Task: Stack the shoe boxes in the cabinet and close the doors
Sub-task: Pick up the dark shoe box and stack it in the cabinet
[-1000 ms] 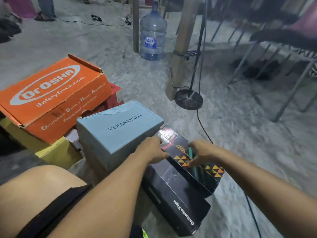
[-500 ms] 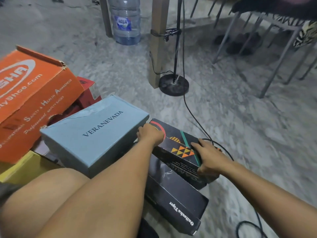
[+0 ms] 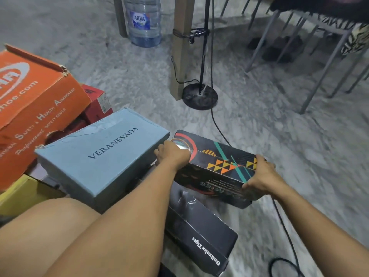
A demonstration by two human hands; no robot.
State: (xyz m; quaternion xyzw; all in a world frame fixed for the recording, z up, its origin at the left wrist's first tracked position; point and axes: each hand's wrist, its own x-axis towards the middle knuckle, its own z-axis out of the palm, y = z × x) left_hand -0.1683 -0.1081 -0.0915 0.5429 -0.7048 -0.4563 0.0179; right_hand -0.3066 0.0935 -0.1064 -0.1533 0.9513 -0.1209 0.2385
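Now both hands gripping patterned black box [image 3: 217,166], L hand [image 3: 172,154], R hand [image 3: 259,176]

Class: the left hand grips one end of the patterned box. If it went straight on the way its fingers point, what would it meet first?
The left hand points forward-right, so probably only bare floor; the lamp base lies farther off. Depth is unclear.

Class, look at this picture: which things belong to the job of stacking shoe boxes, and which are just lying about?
Belong to the job:
patterned black box, held by the left hand and right hand
light blue box
orange box
black Onitsuka Tiger box
red box
yellow box

Lying about:
water bottle
stand base
black cable
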